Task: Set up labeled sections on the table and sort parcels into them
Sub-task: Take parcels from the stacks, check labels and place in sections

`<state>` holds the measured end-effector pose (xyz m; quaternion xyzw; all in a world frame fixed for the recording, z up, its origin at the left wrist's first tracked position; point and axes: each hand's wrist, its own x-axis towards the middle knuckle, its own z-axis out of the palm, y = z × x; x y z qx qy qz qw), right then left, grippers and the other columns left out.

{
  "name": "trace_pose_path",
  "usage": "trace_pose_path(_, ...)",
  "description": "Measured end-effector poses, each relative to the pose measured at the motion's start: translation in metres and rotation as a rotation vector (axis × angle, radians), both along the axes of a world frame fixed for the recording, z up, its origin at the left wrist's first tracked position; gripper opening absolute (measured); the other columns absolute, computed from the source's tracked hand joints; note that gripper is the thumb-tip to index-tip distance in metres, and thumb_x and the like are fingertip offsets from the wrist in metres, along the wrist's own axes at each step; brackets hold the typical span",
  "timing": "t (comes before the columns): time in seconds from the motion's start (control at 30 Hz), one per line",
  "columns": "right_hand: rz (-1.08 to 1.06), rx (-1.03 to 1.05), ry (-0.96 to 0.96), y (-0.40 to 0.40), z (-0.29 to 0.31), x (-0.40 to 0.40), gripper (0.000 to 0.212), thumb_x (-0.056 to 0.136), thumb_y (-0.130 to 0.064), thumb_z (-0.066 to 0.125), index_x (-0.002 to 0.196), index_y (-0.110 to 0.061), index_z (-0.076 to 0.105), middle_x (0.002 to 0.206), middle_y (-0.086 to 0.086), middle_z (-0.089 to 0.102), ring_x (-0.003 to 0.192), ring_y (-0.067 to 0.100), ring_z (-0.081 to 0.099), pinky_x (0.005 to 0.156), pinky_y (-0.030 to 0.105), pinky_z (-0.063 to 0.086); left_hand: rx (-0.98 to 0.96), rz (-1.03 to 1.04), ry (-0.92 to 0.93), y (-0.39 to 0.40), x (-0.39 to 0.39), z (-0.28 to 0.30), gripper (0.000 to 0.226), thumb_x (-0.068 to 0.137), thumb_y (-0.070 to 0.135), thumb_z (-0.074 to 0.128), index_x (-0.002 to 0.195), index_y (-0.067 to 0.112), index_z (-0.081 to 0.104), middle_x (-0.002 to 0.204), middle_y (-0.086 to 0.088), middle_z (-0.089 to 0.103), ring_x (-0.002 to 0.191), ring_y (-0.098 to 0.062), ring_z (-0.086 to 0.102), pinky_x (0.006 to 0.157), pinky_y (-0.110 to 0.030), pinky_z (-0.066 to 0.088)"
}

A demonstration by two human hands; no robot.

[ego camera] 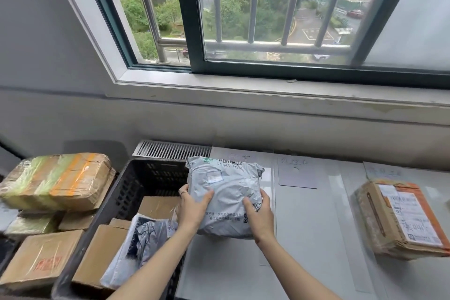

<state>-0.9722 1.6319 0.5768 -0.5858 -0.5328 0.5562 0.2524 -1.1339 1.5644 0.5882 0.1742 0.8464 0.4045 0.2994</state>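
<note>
Grey mail bag held up between both hands at the table's left edge.

The left hand and right hand clasp its lower sides, thumbs on the front, likely tilting the printed face up to read before sorting. Its long axis runs away from the hands toward the paper labels beyond; a crate sits left of the left hand, a cardboard box well right.

L hand, R hand both gripping, arms fwd.

The crumpled grey plastic mailer bag at frame centre reads "CHINA POST"; the other labels are illegible.
</note>
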Motion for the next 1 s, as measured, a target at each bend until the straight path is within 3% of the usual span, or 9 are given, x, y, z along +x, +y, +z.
trace_pose_path(0.23,0.007,-0.026,-0.077,-0.002,-0.014,-0.003,0.067,0.092,-0.036,0.064,0.149,-0.018,0.034,0.137,0.007,0.058,0.123,0.024,0.054,0.102,0.033,0.043,-0.099,-0.054,0.123,0.001,0.004,-0.007,0.1,0.075,0.056,0.075,0.148,0.009,0.027,0.149,-0.013,0.041,0.137,-0.032,0.037,0.11,-0.039,0.028)
trace_pose_path(0.53,0.083,0.022,-0.302,-0.008,-0.015,-0.005,0.093,0.087,-0.062,0.056,0.156,-0.02,0.009,0.159,0.007,0.023,0.14,0.028,0.035,0.107,0.041,0.034,-0.226,-0.133,0.221,-0.001,-0.001,-0.011,0.113,0.072,0.074,0.062,0.153,0.007,0.017,0.155,-0.016,0.029,0.142,-0.033,0.028,0.116,-0.049,0.02)
trace_pose_path(0.73,0.059,0.116,-0.37,-0.006,-0.009,-0.004,0.089,0.087,-0.064,0.052,0.155,-0.019,0.015,0.16,0.004,0.021,0.143,0.025,0.03,0.109,0.042,0.033,-0.212,-0.104,0.353,-0.004,0.002,-0.003,0.119,0.071,0.08,0.055,0.153,0.004,0.013,0.158,-0.017,0.022,0.145,-0.03,0.023,0.116,-0.047,0.017)
trace_pose_path(1.0,0.106,0.247,-0.485,-0.011,0.003,-0.004,0.082,0.089,-0.064,0.047,0.154,-0.021,0.02,0.161,0.007,0.019,0.147,0.024,0.021,0.115,0.041,0.023,-0.145,-0.084,0.4,-0.004,0.007,0.009,0.119,0.065,0.088,0.025,0.154,0.009,0.018,0.16,-0.012,0.019,0.147,-0.027,0.019,0.117,-0.046,0.015)
